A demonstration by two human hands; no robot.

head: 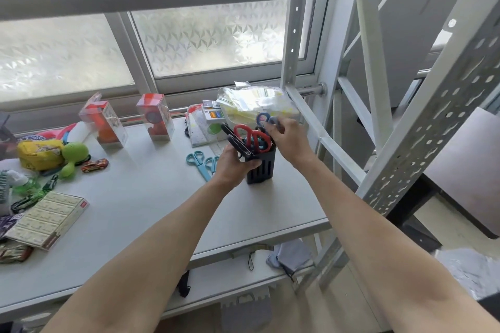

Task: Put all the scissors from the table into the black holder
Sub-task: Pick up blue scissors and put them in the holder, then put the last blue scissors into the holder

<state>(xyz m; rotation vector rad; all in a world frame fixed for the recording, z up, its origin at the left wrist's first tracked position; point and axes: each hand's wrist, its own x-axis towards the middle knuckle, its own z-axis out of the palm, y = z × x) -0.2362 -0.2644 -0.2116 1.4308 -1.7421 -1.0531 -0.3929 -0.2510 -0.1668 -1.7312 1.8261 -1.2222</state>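
Black holder point(262, 167) gripped by left hand point(232, 167), teal scissors point(201, 163) beside it

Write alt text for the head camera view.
A person's left hand steadies a black holder of red-handled scissors while the right hand lowers blue-handled scissors into it. Light blue scissors lie on the table.

The black holder point(261, 167), a slotted upright tub, stands gripped in the left hand point(232, 163). Red-handled scissors point(253, 136) and black-handled scissors point(235, 139) stick out of it, handles up, between both hands. Blue-handled scissors point(263, 117) are pinched in the right hand point(288, 138) above the rim. Teal scissors point(198, 162) lie flat just left of the left hand.
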